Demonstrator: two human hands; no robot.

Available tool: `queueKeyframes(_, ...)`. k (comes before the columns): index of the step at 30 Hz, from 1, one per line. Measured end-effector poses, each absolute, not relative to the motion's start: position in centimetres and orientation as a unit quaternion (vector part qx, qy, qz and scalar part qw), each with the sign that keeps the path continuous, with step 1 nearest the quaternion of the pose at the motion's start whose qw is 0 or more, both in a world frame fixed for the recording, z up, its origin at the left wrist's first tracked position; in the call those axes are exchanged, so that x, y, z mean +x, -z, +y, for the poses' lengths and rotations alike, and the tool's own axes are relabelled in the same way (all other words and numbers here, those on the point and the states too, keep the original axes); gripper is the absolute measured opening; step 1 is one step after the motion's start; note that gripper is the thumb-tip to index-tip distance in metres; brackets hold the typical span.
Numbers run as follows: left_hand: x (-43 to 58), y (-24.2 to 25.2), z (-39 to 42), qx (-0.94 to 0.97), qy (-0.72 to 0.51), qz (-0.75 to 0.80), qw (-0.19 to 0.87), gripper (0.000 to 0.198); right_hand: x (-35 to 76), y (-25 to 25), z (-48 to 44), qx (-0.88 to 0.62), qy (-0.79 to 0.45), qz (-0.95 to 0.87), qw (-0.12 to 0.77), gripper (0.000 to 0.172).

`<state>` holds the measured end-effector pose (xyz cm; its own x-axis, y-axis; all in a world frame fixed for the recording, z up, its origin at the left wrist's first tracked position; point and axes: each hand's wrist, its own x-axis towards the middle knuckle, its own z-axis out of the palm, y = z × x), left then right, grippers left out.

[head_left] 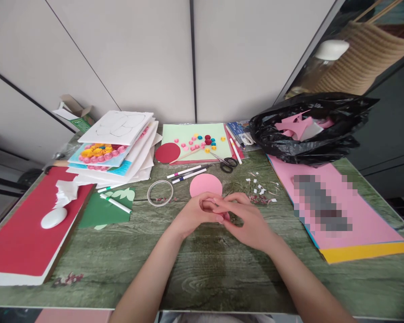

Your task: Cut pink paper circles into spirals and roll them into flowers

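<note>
Hands meet mid-bench, near my edge: left hand point(192, 216) and right hand point(251, 223) curl nearly closed, fingertips pinching a small pink paper piece point(208, 205) from both sides, likely to stop it uncoiling. Just beyond lies a pink paper circle point(205, 184).

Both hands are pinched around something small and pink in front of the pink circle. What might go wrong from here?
1. The pink piece is mostly hidden between the left hand and right hand, so the hold can't be checked; it may slip or crumple.
2. Loose white bits lie just beyond the right hand; a sweep could scatter them.
3. The pink circle sits right behind the fingers and could get nudged.
</note>
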<state>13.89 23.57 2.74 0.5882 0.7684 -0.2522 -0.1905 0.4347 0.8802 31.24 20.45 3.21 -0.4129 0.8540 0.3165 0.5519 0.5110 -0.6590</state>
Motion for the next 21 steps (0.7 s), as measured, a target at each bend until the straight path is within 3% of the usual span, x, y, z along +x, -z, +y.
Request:
queueKeyframes(9, 14.8, -1.4, 23.1, 0.359, -0.357, 0.347, 0.790, 0.046, 31.5, -2.9, 20.6, -0.444, -0.176, -0.805, 0.353, 0.034)
queueKeyframes(21, 15.6, -1.5, 22.8, 0.265, -0.408, 0.341, 0.805, 0.037, 30.9, -2.2, 20.6, -0.441, -0.103, -0.790, 0.413, 0.040)
